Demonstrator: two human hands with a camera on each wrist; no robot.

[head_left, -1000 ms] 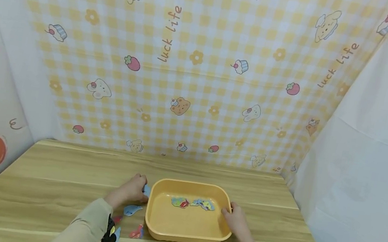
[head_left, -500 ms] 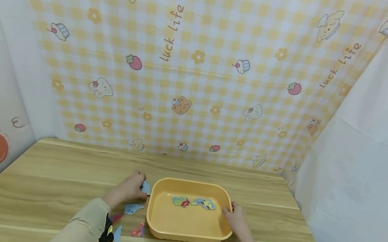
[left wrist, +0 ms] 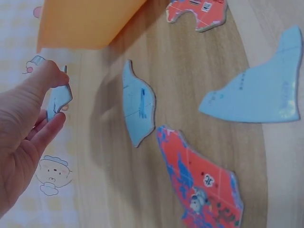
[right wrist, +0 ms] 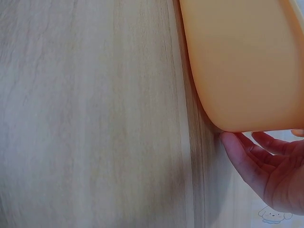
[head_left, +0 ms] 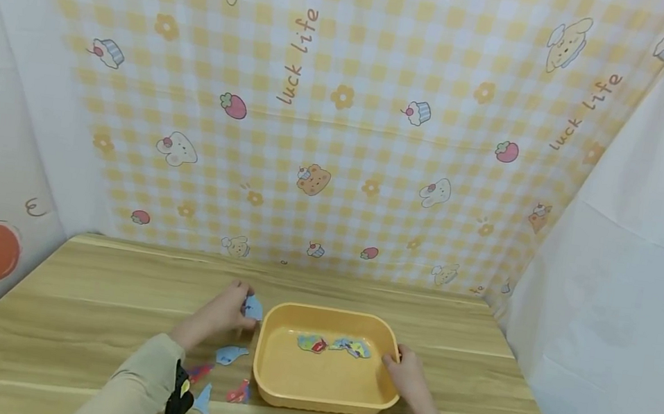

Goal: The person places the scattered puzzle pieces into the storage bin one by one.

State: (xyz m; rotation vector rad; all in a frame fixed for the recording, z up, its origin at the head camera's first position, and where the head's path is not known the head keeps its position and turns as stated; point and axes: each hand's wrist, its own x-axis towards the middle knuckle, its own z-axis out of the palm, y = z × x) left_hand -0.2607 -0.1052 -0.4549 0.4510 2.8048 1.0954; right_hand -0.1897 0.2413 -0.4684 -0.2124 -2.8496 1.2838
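My left hand (head_left: 224,312) pinches a light blue puzzle piece (head_left: 253,307) between thumb and fingers, just beyond the left side of a yellow plastic basin (head_left: 319,401). In the left wrist view the held piece is tilted up off the table and partly covered by fingers. My right hand (head_left: 410,375) grips the basin's right rim, with the thumb over the edge. Two colourful flat pieces, one green and red (head_left: 311,343) and one blue and yellow (head_left: 351,347), lie inside the basin near its far wall.
Left of the basin lie several loose puzzle pieces on the wooden table: a blue one (left wrist: 138,104), a larger pale blue one (left wrist: 261,85), a red and blue one (left wrist: 204,185), and a red one (left wrist: 202,14). A checked yellow curtain (head_left: 340,145) hangs behind.
My left hand has lifted the blue piece and carried it slightly away toward the table's far side. The right hand keeps its grip on the basin, which stays put; the head view has shifted slightly.
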